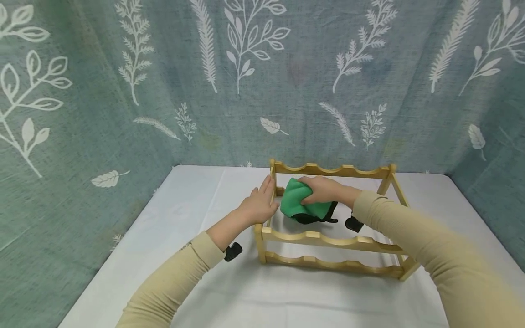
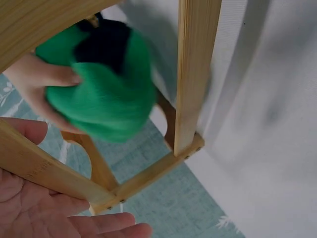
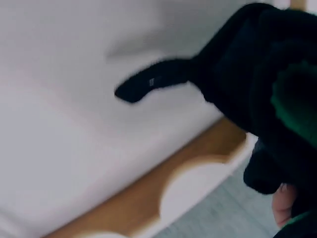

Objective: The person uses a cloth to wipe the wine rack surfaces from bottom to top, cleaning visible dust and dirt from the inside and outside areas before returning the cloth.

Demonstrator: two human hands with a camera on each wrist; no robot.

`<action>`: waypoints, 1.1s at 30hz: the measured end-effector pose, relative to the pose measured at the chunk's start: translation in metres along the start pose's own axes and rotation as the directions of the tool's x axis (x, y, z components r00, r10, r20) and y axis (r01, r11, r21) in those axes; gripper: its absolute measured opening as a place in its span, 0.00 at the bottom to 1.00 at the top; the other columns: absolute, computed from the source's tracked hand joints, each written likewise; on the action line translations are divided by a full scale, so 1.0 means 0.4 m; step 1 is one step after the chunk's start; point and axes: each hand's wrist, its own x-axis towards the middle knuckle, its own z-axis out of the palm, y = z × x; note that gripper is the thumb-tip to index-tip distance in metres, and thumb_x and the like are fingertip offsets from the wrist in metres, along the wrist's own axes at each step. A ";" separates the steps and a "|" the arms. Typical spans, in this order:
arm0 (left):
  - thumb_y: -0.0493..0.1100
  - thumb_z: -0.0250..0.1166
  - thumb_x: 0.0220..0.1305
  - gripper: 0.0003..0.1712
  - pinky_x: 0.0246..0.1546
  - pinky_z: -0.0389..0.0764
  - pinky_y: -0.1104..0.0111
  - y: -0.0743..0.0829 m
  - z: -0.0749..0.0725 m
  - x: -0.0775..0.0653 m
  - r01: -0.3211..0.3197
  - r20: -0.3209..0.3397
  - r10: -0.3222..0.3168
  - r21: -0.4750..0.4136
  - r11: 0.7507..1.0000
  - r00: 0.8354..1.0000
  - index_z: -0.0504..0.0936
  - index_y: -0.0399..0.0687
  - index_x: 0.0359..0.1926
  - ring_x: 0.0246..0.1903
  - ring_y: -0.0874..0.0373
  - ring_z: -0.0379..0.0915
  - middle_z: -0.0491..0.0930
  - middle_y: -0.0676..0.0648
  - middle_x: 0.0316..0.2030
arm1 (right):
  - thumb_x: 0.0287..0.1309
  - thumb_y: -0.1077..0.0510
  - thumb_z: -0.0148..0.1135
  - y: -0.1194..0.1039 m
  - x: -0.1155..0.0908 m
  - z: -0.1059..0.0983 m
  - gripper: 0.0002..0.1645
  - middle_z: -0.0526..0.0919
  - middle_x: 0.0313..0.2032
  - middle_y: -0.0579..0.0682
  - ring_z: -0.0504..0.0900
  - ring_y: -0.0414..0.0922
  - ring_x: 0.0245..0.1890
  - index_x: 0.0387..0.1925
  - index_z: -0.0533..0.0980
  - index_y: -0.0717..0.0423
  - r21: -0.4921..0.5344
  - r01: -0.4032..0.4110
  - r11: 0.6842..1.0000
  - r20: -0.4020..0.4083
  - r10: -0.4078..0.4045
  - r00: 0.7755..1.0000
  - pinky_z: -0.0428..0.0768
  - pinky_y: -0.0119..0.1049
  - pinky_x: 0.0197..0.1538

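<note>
A pale wooden rack [image 1: 311, 238] with scalloped rails stands on the white table. My right hand [image 1: 321, 189] reaches into its left part and grips a soft green cloth item with black trim [image 1: 293, 199]. Seen from the left wrist, the green bundle [image 2: 109, 106] bulges below the fingers. A black strap-like end [image 3: 158, 79] sticks out from it in the right wrist view, where most of that hand is hidden. My left hand [image 1: 258, 207] rests along the rack's left side bar [image 2: 54, 173], its fingers straight.
The white tablecloth [image 1: 201, 200] spreads around the rack on every side. A blue-green curtain [image 1: 295, 114] with white leaf prints hangs behind the table and down both sides. Small black wrist cameras [image 1: 233, 251] sit under both forearms.
</note>
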 end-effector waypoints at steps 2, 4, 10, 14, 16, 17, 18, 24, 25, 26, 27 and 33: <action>0.51 0.45 0.69 0.39 0.55 0.65 0.44 0.004 0.001 0.001 -0.005 0.001 0.005 0.006 1.000 1.000 0.38 0.43 0.72 0.64 0.32 0.46 0.32 0.45 0.72 | 0.55 0.44 0.61 0.005 0.019 0.017 0.45 0.75 0.53 0.58 0.76 0.49 0.47 0.68 0.54 0.52 0.019 0.006 1.000 0.026 -0.006 1.000 0.74 0.43 0.44; 0.52 0.46 0.69 0.39 0.55 0.65 0.44 0.008 0.002 0.001 -0.007 0.005 0.007 0.002 1.000 1.000 0.38 0.43 0.72 0.64 0.32 0.47 0.31 0.45 0.72 | 0.56 0.43 0.60 0.010 0.036 0.032 0.45 0.74 0.53 0.59 0.76 0.50 0.48 0.70 0.52 0.51 0.028 0.030 0.999 0.053 -0.032 0.998 0.74 0.44 0.45; 0.51 0.47 0.69 0.40 0.56 0.65 0.45 0.017 0.004 0.002 -0.013 0.018 0.013 0.004 1.000 1.000 0.38 0.42 0.72 0.64 0.33 0.48 0.32 0.45 0.72 | 0.59 0.42 0.57 0.013 0.078 0.069 0.40 0.73 0.56 0.59 0.76 0.49 0.46 0.69 0.55 0.43 -0.037 0.095 0.995 0.089 -0.091 0.992 0.73 0.42 0.43; 0.51 0.47 0.69 0.40 0.56 0.65 0.45 0.016 0.004 0.002 -0.020 0.010 0.020 0.008 1.000 1.000 0.39 0.42 0.72 0.64 0.34 0.49 0.32 0.45 0.72 | 0.59 0.44 0.56 0.013 0.092 0.079 0.35 0.75 0.55 0.56 0.77 0.48 0.45 0.67 0.60 0.40 -0.137 0.068 0.988 0.079 -0.057 0.995 0.74 0.41 0.40; 0.51 0.47 0.69 0.40 0.55 0.66 0.45 0.014 0.005 0.001 -0.022 0.006 0.022 0.007 1.000 1.000 0.39 0.42 0.72 0.64 0.34 0.50 0.31 0.44 0.72 | 0.59 0.44 0.56 0.016 0.094 0.079 0.34 0.75 0.55 0.56 0.77 0.49 0.45 0.66 0.61 0.40 -0.161 0.047 0.986 0.080 -0.034 0.996 0.74 0.42 0.40; 0.52 0.47 0.69 0.40 0.55 0.66 0.46 0.012 0.005 0.001 -0.022 0.005 0.022 0.006 1.000 1.000 0.39 0.42 0.72 0.64 0.34 0.50 0.31 0.44 0.72 | 0.60 0.44 0.56 0.018 0.093 0.079 0.33 0.75 0.55 0.56 0.77 0.49 0.46 0.66 0.61 0.40 -0.164 0.035 0.986 0.084 -0.021 0.996 0.74 0.42 0.40; 0.52 0.46 0.69 0.40 0.55 0.66 0.46 0.011 0.005 0.001 -0.024 0.004 0.024 0.006 1.000 1.000 0.38 0.42 0.72 0.64 0.34 0.50 0.31 0.44 0.72 | 0.60 0.44 0.56 0.022 0.090 0.077 0.33 0.74 0.56 0.56 0.76 0.50 0.47 0.66 0.62 0.40 -0.162 0.024 0.986 0.087 -0.010 0.996 0.74 0.43 0.41; 0.52 0.45 0.69 0.39 0.53 0.69 0.47 0.002 0.010 0.001 -0.031 -0.012 0.031 0.019 0.999 0.999 0.39 0.42 0.71 0.62 0.35 0.54 0.31 0.44 0.72 | 0.59 0.45 0.56 0.065 0.055 0.057 0.32 0.72 0.58 0.57 0.76 0.51 0.48 0.65 0.63 0.39 -0.187 -0.022 0.982 0.108 0.043 0.993 0.75 0.43 0.41; 0.52 0.45 0.69 0.39 0.52 0.70 0.47 0.001 0.010 0.000 -0.029 -0.015 0.029 0.021 0.999 0.999 0.39 0.42 0.71 0.62 0.35 0.55 0.32 0.44 0.72 | 0.59 0.45 0.56 0.074 0.047 0.052 0.32 0.72 0.58 0.56 0.76 0.50 0.45 0.65 0.63 0.39 -0.193 -0.023 0.981 0.111 0.045 0.993 0.74 0.41 0.38; 0.52 0.45 0.69 0.39 0.51 0.70 0.47 0.000 0.008 -0.001 -0.029 -0.018 0.029 0.019 0.999 0.999 0.39 0.41 0.71 0.62 0.35 0.55 0.32 0.43 0.72 | 0.59 0.46 0.57 0.082 0.039 0.047 0.32 0.72 0.58 0.57 0.76 0.49 0.43 0.65 0.63 0.39 -0.194 -0.021 0.981 0.121 0.045 0.992 0.73 0.40 0.36; 0.52 0.45 0.69 0.39 0.51 0.70 0.47 0.000 0.007 -0.002 -0.027 -0.020 0.028 0.019 0.999 0.999 0.39 0.41 0.71 0.61 0.35 0.56 0.32 0.43 0.71 | 0.59 0.46 0.57 0.088 0.030 0.042 0.32 0.72 0.58 0.56 0.76 0.48 0.43 0.65 0.63 0.39 -0.198 -0.019 0.980 0.134 0.046 0.990 0.72 0.39 0.35; 0.52 0.46 0.69 0.40 0.48 0.73 0.49 -0.003 0.004 -0.002 -0.028 -0.016 0.028 0.022 0.999 0.999 0.38 0.40 0.71 0.60 0.35 0.59 0.32 0.43 0.71 | 0.59 0.51 0.57 0.119 -0.014 0.006 0.32 0.70 0.59 0.57 0.71 0.56 0.56 0.65 0.63 0.44 -0.257 -0.024 0.966 0.250 0.090 0.964 0.74 0.49 0.49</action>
